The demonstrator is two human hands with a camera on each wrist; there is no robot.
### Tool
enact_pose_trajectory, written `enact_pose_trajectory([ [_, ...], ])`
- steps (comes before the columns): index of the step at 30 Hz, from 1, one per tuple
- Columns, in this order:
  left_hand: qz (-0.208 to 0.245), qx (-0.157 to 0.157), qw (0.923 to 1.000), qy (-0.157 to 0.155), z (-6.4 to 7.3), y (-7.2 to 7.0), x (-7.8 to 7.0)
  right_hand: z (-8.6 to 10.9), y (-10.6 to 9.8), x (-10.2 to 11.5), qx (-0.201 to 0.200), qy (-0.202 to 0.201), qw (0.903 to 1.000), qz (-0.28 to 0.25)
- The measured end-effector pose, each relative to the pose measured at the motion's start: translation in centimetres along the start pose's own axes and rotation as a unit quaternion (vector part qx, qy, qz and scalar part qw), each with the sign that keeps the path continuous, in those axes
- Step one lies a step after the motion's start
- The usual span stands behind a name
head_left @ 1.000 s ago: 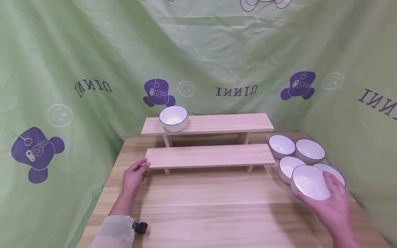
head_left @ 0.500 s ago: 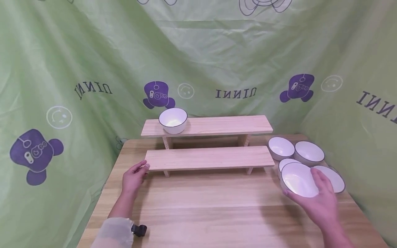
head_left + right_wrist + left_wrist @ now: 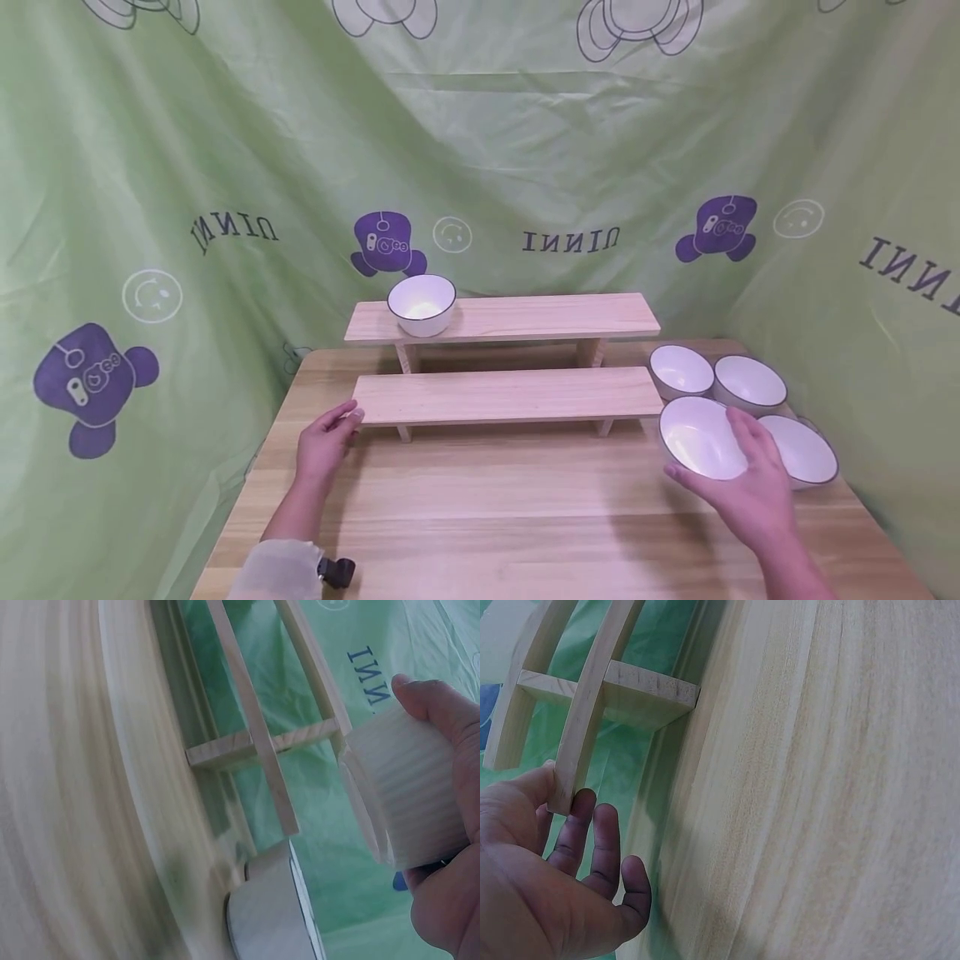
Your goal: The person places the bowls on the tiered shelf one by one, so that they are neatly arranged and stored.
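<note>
My right hand (image 3: 750, 492) grips a white bowl (image 3: 701, 442) with a dark rim, thumb on one side and fingers on the other. In the right wrist view the ribbed side of that bowl (image 3: 412, 787) is lifted above the table, over other bowls. At the left end of the lower wooden shelf board (image 3: 502, 396), my left hand (image 3: 326, 442) pinches the corner. The left wrist view has the thumb and index finger on the board end (image 3: 574, 765), the other fingers loosely bent. Another white bowl (image 3: 422, 308) stands on the left part of the upper shelf board (image 3: 547, 317).
Beyond the right hand, several white bowls stand on the right side of the wooden table (image 3: 480, 525), among them a back left bowl (image 3: 681, 372), a back right bowl (image 3: 750, 383) and a front right bowl (image 3: 798, 450). A green printed curtain (image 3: 480, 150) hangs behind and at both sides.
My right hand has carried the bowl leftward, from over the front right bowls to near the lower board's right end. The left hand stays at the board; the head view has tilted up slightly.
</note>
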State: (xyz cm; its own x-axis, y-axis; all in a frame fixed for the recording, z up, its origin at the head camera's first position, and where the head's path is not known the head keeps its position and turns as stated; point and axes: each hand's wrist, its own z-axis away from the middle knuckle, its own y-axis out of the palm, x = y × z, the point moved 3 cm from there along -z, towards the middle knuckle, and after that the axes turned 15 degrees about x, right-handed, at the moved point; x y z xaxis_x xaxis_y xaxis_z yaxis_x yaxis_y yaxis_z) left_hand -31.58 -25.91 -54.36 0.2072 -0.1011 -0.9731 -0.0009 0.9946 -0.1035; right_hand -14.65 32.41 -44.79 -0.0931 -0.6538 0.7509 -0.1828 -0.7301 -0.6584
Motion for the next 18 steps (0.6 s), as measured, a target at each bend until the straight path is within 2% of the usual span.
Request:
enact_pose_trajectory([
  [11,0.008,0.003,0.9999,0.009,0.0,0.1,-0.2,-1.3,0.6,1.4,0.002,-0.018,0.9998,0.003],
  [18,0.009,0.001,0.9999,0.006,0.0,0.1,0.0,-2.2,1.2,2.4,0.018,-0.026,0.9994,0.016],
])
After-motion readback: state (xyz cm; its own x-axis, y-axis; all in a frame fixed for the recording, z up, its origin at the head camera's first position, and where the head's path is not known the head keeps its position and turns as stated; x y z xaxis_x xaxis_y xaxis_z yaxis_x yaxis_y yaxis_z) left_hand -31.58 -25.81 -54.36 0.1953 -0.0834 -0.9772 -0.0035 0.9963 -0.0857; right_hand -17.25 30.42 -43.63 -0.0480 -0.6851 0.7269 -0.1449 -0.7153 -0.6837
